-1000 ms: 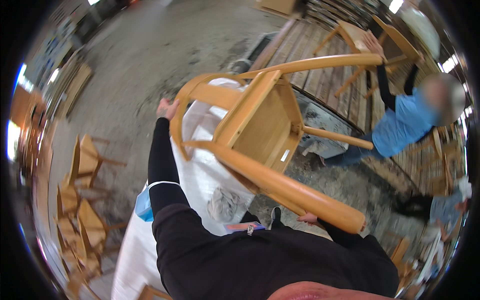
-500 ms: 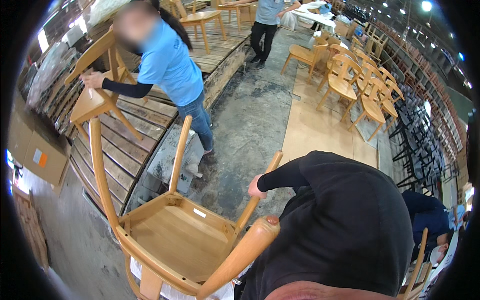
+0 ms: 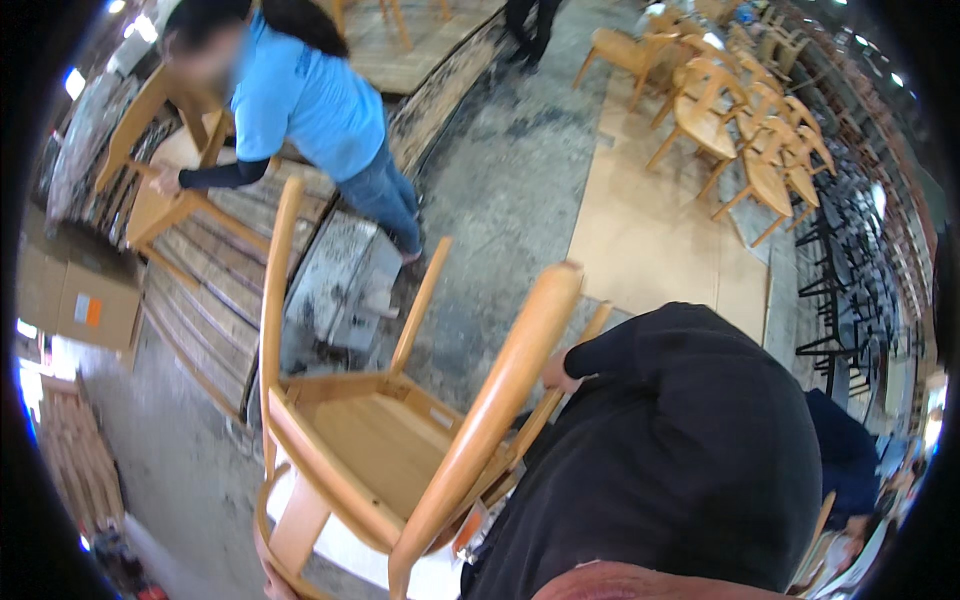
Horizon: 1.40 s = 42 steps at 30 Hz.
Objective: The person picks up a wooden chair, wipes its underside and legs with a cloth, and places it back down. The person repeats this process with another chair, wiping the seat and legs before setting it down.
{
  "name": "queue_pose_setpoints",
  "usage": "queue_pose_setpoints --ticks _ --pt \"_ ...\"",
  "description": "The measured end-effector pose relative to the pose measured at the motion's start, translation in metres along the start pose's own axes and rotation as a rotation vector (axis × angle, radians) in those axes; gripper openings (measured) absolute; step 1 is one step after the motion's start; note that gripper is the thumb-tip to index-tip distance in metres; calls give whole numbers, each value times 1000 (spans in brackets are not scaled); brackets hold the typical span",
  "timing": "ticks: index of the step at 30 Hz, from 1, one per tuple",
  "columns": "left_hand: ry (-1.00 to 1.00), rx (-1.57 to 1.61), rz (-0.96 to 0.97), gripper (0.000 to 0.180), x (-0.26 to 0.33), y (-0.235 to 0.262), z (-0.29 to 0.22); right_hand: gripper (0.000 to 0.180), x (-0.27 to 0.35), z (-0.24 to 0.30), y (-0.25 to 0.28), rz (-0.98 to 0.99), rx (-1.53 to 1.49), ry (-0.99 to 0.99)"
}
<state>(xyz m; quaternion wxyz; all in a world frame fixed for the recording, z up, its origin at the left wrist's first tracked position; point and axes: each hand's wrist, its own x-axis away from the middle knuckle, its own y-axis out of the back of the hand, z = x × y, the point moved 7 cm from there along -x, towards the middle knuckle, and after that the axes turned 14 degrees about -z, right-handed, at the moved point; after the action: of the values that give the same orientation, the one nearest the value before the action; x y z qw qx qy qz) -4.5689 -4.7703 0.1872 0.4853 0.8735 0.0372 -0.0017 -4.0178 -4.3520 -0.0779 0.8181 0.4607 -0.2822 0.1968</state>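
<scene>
I see the chair (image 3: 370,430) tipped legs-up above a white surface (image 3: 425,576); the right hand (image 3: 560,372) grips one leg (image 3: 546,408); the left hand (image 3: 274,577) seems curled round the backrest (image 3: 300,527); uneven holds could let it twist and scrape.

I see this from the left one of two wide fisheye cameras on my head, looking steeply down past my chin (image 3: 640,582), with my black shirt (image 3: 690,440) looming very near, just right of and below my right hand (image 3: 558,371). The wooden chair (image 3: 375,440) is close too, filling the space left of that hand, while my left hand (image 3: 273,580) is cut by the lower edge. Beyond my right hand the view opens over the floor (image 3: 500,230) to distant standing chairs (image 3: 706,128) at upper right, bending toward the dark round rim.
</scene>
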Motion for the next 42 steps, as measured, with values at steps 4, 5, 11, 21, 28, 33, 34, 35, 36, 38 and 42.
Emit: queue_pose_setpoints --ticks 4,5,11,21,28,33,34,35,36,38,42 --pt "-24 0 -122 70 51 28 -43 26 45 -35 -41 -102 -31 39" --pt "-34 -17 -134 70 69 32 -56 25 57 -44 -50 -106 -31 41" --pt "-41 -63 -14 61 186 29 -183 22 156 -123 -94 -57 -83 -100" --pt "-318 196 370 66 367 24 -483 26 309 -219 -147 -490 -385 -71" --pt "-583 733 609 58 462 35 -647 26 367 -311 -138 -667 -609 -299" --pt "-577 927 916 52 503 5 -701 26 412 -391 -100 -797 -642 -471" --pt "-505 953 873 49 501 -3 -706 26 418 -404 -97 -764 -622 -534" --pt "-471 873 941 50 506 -7 -714 24 424 -414 -87 -807 -553 -524" --pt "-464 890 988 51 509 -22 -731 22 430 -426 -81 -807 -495 -549" --pt "-407 1026 855 52 498 -44 -764 26 439 -448 -75 -740 -475 -620" --pt "-482 1051 849 54 507 -101 -838 35 475 -498 -55 -828 -518 -807"
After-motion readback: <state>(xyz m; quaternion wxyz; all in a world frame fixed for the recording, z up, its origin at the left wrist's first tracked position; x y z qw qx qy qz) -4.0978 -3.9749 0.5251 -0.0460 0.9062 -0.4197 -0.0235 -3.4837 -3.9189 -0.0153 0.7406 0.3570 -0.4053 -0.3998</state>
